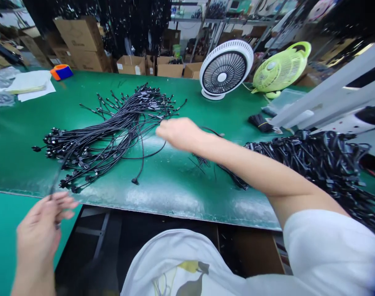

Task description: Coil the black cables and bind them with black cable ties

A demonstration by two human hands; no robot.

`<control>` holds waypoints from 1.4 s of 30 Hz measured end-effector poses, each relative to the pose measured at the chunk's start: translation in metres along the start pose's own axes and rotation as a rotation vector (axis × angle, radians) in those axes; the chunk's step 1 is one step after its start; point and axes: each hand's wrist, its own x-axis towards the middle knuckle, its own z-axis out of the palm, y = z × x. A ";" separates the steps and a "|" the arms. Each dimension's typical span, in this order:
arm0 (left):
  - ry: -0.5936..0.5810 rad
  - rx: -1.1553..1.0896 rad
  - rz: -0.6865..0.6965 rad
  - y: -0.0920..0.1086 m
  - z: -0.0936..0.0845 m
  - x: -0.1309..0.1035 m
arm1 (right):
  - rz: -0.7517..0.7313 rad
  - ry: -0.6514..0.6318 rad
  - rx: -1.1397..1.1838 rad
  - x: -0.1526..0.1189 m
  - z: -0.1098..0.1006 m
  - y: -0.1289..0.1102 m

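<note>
A long bundle of black cables [113,123] with small connectors at both ends lies across the green table. At the lower left, my left hand [47,222] pinches a black cable that runs up toward the bundle's left end; the hand is slightly blurred. My right hand [178,132] is closed at the right side of the bundle, beside the connector ends, with its fingertips on a cable. One loose cable end with a black plug [135,181] lies below the bundle. A few more thin cables [233,176] lie under and beside my right forearm.
A large pile of coiled black cables [323,164] covers the right side. At the back stand a white fan [227,70] and a green fan [281,68]. Cardboard boxes [82,45] line the far edge. Papers [33,84] and an orange-blue tape roll [61,72] are back left.
</note>
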 end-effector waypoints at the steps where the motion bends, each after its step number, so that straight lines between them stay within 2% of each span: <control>1: 0.011 -0.002 0.019 0.007 0.023 -0.004 | -0.116 -0.074 0.042 -0.011 0.000 -0.025; 2: -0.096 0.023 0.075 0.013 0.047 -0.008 | -0.217 -0.120 0.102 -0.020 0.000 -0.046; 3: -0.254 0.071 0.135 0.018 0.071 -0.012 | -0.281 -0.131 0.155 -0.028 0.000 -0.063; 4: -0.398 0.089 0.157 0.021 0.093 -0.016 | -0.307 -0.124 0.201 -0.034 0.000 -0.074; 6: -0.628 0.016 0.079 0.021 0.124 -0.020 | -0.238 -0.073 0.235 -0.042 0.002 -0.076; 8: -0.772 -0.151 -0.077 0.015 0.137 -0.020 | -0.097 -0.018 0.216 -0.050 0.008 -0.056; 12: -0.942 -0.505 -0.420 0.008 0.127 -0.012 | 0.074 0.025 0.213 -0.077 0.035 -0.007; 14: -0.950 -0.688 -0.544 0.010 0.118 -0.008 | 0.113 0.051 0.264 -0.095 0.050 0.006; 16: -0.859 -0.896 -0.608 0.016 0.111 -0.003 | 0.143 0.108 0.348 -0.112 0.063 0.011; 20: -0.566 -1.232 -0.609 0.025 0.097 0.006 | 0.154 0.201 0.469 -0.134 0.082 0.013; 23: -0.517 -1.275 -0.593 0.026 0.088 0.008 | 0.172 0.231 0.485 -0.142 0.091 0.017; 25: -0.523 -1.248 -0.578 0.026 0.087 0.008 | 0.189 0.273 0.458 -0.145 0.090 0.017; 27: -0.513 -1.173 -0.545 0.026 0.093 0.007 | 0.153 0.316 0.376 -0.145 0.085 0.010; 30: -0.527 -0.922 -0.450 0.026 0.117 0.001 | -0.071 0.283 0.335 -0.144 0.068 -0.016; 32: -0.564 -0.685 -0.336 0.024 0.137 -0.008 | -0.273 0.183 0.443 -0.139 0.053 -0.038; 34: -0.643 -0.418 -0.209 0.023 0.155 -0.021 | -0.375 0.102 0.579 -0.127 0.040 -0.055; 35: -0.701 -0.300 -0.156 0.022 0.161 -0.028 | -0.362 0.087 0.643 -0.120 0.035 -0.058; 37: -0.828 -0.189 -0.102 0.022 0.166 -0.037 | -0.232 0.098 0.788 -0.104 0.032 -0.058; 39: -0.899 -0.278 -0.145 0.024 0.166 -0.041 | -0.041 0.148 1.005 -0.092 0.037 -0.053; 42: -0.844 -0.523 -0.325 0.027 0.167 -0.040 | 0.273 0.340 1.446 -0.083 0.059 -0.058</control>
